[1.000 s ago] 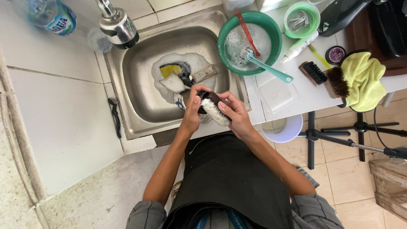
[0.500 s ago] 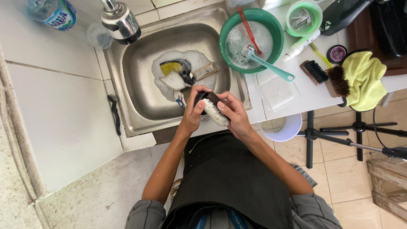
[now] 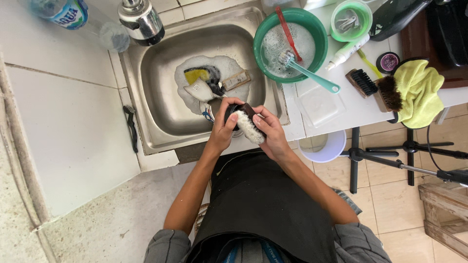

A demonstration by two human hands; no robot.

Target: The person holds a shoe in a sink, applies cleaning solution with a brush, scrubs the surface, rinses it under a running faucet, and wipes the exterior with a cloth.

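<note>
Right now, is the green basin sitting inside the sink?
No, the green basin stands on the counter, right of the sink.

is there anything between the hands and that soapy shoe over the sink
Nothing visible does. The left hand and the right hand both grip the dark shoe directly, over the front edge of the steel sink; only white foam coats its sole.

A single head-worn camera looks steeply down from above the person, facing the steel sink (image 3: pixel 161 92) and the white counter (image 3: pixel 351 109). It sits fairly near, framing both forearms, torso and surrounding floor. No second view overlaps it.
</note>
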